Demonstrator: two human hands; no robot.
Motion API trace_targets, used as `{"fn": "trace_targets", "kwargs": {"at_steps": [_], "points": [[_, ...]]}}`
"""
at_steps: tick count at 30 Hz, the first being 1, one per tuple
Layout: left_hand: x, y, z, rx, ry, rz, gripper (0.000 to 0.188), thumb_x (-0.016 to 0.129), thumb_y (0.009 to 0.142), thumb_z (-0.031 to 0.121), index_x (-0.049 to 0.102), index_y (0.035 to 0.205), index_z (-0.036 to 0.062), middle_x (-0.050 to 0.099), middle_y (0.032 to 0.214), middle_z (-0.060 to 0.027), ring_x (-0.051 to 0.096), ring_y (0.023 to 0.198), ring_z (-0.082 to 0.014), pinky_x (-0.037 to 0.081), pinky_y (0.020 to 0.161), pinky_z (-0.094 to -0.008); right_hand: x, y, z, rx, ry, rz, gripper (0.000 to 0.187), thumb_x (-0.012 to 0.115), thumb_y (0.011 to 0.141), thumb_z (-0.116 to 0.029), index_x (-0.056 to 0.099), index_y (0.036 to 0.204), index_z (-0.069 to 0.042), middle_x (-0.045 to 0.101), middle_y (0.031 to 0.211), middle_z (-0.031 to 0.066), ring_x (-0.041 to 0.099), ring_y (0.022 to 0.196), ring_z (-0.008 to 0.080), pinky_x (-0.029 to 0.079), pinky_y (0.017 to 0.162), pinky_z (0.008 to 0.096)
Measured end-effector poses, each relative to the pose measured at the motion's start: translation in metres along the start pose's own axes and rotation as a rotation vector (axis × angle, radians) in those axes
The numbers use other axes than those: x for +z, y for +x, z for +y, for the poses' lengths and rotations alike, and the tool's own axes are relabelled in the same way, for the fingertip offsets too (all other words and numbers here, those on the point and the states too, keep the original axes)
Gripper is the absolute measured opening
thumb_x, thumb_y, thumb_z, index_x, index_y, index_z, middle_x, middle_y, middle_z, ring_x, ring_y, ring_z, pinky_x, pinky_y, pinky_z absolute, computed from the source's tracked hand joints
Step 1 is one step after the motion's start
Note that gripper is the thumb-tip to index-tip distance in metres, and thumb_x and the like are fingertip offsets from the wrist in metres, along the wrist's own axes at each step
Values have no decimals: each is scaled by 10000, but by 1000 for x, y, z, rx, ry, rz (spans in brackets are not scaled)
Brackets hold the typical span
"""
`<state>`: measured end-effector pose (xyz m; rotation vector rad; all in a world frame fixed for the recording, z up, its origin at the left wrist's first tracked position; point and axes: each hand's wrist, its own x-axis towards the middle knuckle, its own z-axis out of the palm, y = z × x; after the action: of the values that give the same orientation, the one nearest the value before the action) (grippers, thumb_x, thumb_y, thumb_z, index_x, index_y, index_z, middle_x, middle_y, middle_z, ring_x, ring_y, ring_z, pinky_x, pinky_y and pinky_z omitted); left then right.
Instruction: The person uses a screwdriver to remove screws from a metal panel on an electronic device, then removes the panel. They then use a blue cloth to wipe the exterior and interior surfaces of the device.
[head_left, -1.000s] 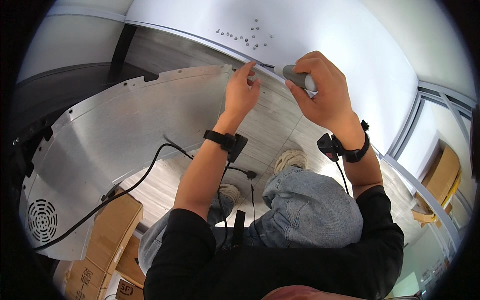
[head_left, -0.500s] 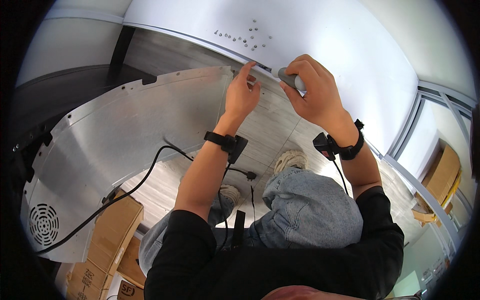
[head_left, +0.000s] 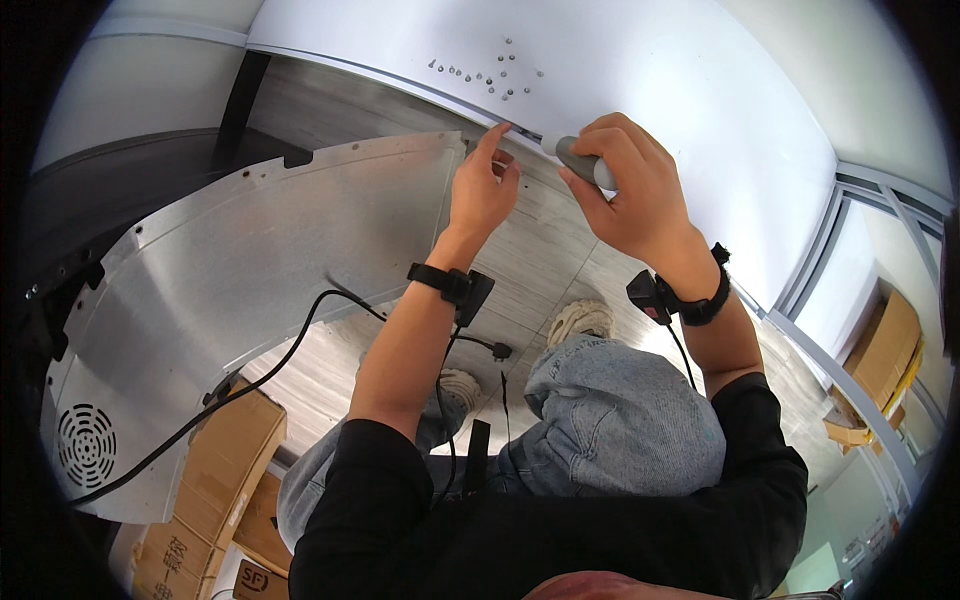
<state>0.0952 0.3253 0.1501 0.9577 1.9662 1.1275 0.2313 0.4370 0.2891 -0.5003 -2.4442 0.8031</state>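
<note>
My right hand (head_left: 635, 180) is wrapped round a rounded grey screwdriver (head_left: 587, 165), held near the edge of the white tabletop (head_left: 690, 90). A dark, narrow tip points left from it toward my left hand (head_left: 484, 188). That hand has its index finger stretched to the table edge by the tip; its thumb stands apart and the other fingers are partly curled. Whether the index finger touches the tip is too small to tell. Just left of it ends a large curved sheet-metal panel (head_left: 330, 215). Several small screws (head_left: 490, 80) lie on the tabletop beyond my hands.
A black cable (head_left: 300, 340) runs across the panel, which has a round vent (head_left: 87, 445) at its lower left. Cardboard boxes (head_left: 215, 480) stand below the panel. At the right are a metal frame (head_left: 850, 370) and another cardboard box (head_left: 880, 350). A plug (head_left: 501, 351) hangs near my knees.
My right hand has tilted slightly, and the back end of the screwdriver has shifted a little down and right. My left hand stays in nearly the same place.
</note>
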Motion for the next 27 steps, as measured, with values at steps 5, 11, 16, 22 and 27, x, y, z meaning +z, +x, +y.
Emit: {"fn": "trace_targets", "kwargs": {"at_steps": [5,11,16,22,27], "points": [[1,2,0,41,-27,63,462,622,841,49,519,1289,93,647,848,-66,603,707,-146,493,654,-284,-6,1,-5,-16,20,38,269,726,684,-18,551,882,-68,558,816,74,569,701,249,457,562,330],[-3,12,6,120,14,122,399,657,822,44,585,1212,95,648,826,-55,589,676,-134,489,629,-274,-18,3,-13,-29,58,99,301,736,679,12,550,905,-58,584,833,98,594,696,248,473,570,311],[-5,27,22,301,66,204,279,667,809,34,656,1083,82,646,800,-71,578,633,-173,477,598,-281,-28,0,-13,21,126,143,320,746,695,17,545,934,-51,604,879,124,625,741,246,497,602,307],[-2,49,27,430,180,193,185,676,795,43,699,977,73,652,819,-78,584,675,-213,473,609,-295,-43,-7,-3,47,120,225,312,744,712,18,554,951,-47,610,922,138,629,771,221,502,630,301],[-3,77,45,539,429,317,183,670,800,53,704,979,69,641,890,-76,563,828,-252,475,706,-340,-65,-16,18,110,66,371,296,734,723,38,563,953,-35,616,955,126,621,831,184,492,693,278]]}}
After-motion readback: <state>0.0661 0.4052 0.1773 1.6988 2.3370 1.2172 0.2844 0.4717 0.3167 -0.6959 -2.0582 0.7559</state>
